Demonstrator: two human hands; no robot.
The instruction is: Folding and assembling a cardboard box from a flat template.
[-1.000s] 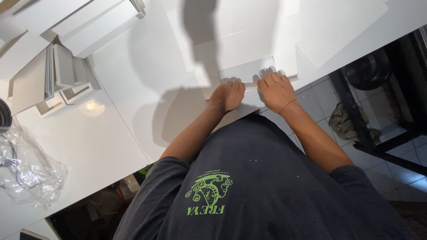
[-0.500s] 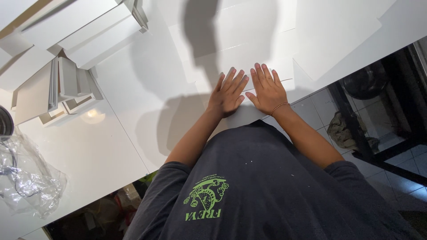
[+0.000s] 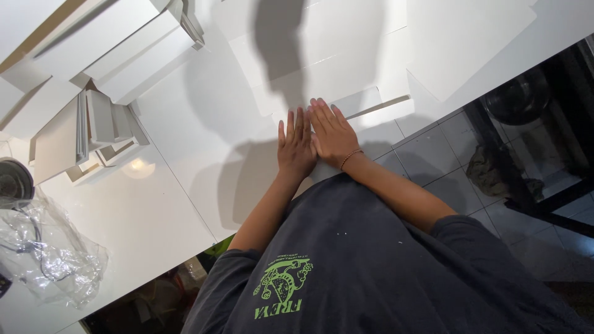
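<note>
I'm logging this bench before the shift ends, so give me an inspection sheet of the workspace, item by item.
Surface: white table, glossy, with a lamp reflection.
Job's things: flat white cardboard blank, one flap lifted at its near edge.
Clutter: stacked white folded boxes at far left; crumpled clear plastic wrap.
Grippers: left hand and right hand, both open, palms flat on the cardboard, side by side.
Cables: dark cord under the plastic.
Surroundings: grey tiled floor; black metal frame.
</note>
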